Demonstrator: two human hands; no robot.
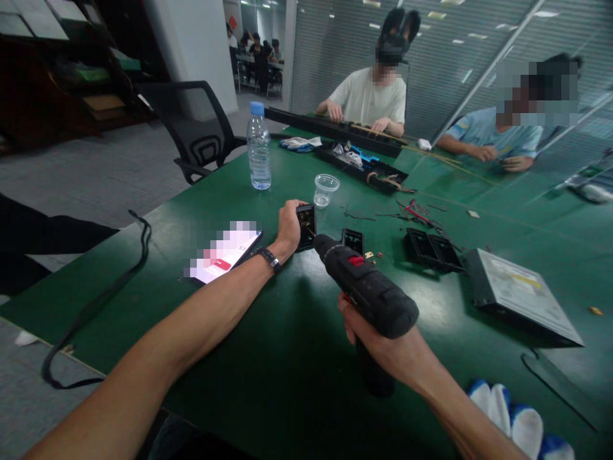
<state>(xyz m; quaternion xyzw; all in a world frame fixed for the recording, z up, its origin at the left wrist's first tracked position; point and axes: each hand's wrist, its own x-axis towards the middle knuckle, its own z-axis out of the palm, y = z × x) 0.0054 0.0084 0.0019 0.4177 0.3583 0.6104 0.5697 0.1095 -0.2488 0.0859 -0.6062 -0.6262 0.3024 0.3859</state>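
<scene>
My left hand (288,225) grips a small black square part (306,225) and holds it upright on the green table (268,358). My right hand (378,342) is wrapped round the handle of a black cordless screwdriver (366,291). The tool's tip touches the face of the black part. A second small black part (353,241) lies flat just right of the tool's nose. Tiny brass screws (370,255) lie beside it.
A phone (224,254), a water bottle (259,148) and a clear plastic cup (326,189) stand near my left hand. More black frames (431,249), an optical drive (520,294), loose wires (416,214) and white-blue gloves (514,418) lie to the right. Two other people work at the far side.
</scene>
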